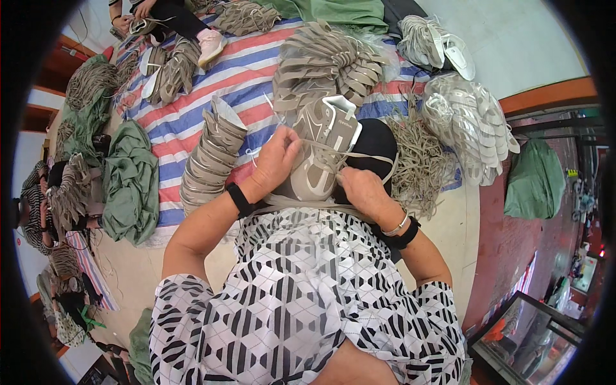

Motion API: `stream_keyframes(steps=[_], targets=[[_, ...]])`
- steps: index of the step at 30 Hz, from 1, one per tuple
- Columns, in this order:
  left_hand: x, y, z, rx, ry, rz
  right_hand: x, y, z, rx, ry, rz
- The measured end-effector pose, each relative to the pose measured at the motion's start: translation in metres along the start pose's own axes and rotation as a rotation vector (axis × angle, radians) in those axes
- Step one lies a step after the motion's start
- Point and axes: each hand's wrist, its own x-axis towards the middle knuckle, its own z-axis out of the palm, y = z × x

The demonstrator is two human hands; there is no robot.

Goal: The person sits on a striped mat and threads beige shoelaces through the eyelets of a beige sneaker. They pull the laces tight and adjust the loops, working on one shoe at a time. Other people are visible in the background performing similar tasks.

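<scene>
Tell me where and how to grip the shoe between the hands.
Probably by the white rim at the far end of the shoe, from above: that opening offers an edge to pinch, clear of the left hand, right hand and lace.

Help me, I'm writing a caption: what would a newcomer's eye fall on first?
Probably the beige shoe upper at centre, between the left hand and right hand, with a lace across it. Beyond it, fanned uppers lie on a striped sheet. A tangled pile of laces lies to the right.

Left hand (276, 157) slightly higher than right hand (366, 191), both curled, forearms (204, 226) angled inward.
</scene>
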Motion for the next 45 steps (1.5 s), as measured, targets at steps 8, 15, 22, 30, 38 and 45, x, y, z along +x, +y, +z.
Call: stream_keyframes(steps=[8, 15, 22, 30, 38, 45], targets=[[0.056, 0.013, -0.013, -0.917, -0.018, -0.397, -0.012, 0.017, -0.019, 0.278, 0.248, 0.052], [0.1, -0.007, -0.056, -1.249, 0.205, -0.345, 0.0, 0.023, -0.028, 0.805, 0.017, 0.012], [0.112, -0.034, -0.127, -1.214, 0.518, -0.301, 0.015, 0.019, -0.033, 1.206, 0.152, 0.045], [0.091, -0.013, -0.128, -0.98, 0.33, -0.213, 0.009, 0.027, -0.023, 0.195, 0.513, -0.265], [0.067, -0.115, -0.126, -0.325, 0.365, -0.526, -0.055, 0.069, -0.015, 1.009, -0.076, 0.092], [0.036, -0.083, -0.065, 0.203, 0.121, -0.014, -0.107, 0.164, 0.019, 0.236, 0.235, 0.657]])
